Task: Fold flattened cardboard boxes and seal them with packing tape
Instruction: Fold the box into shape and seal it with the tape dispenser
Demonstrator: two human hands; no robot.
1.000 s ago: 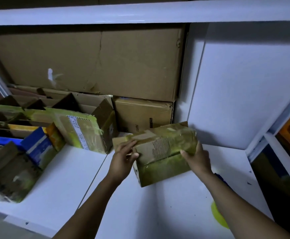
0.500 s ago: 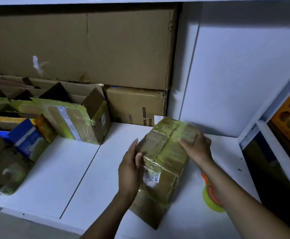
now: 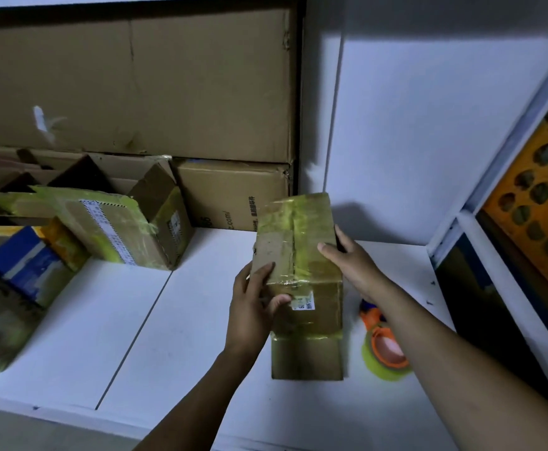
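A small cardboard box point(image 3: 302, 255), wrapped in yellowish tape, stands on the white shelf surface point(image 3: 184, 336) with its long side running away from me. My left hand point(image 3: 253, 304) grips its near left corner, thumb on the side face and fingers over the top edge. My right hand point(image 3: 354, 265) holds the right side, fingers laid over the top edge. A tape dispenser point(image 3: 385, 349), orange with a yellow-green roll, lies on the shelf right of the box, partly behind my right forearm.
Several taped and open boxes point(image 3: 113, 229) stand in a row at the left. Large cardboard boxes point(image 3: 155, 86) fill the back, a smaller one point(image 3: 233, 196) below them. A white wall panel point(image 3: 412, 125) rises behind the box. An orange tray with holes point(image 3: 539, 203) sits at right.
The box was turned from lying crosswise in the air to standing lengthwise on the shelf. Both hands shifted along it, and the tape dispenser came into sight.
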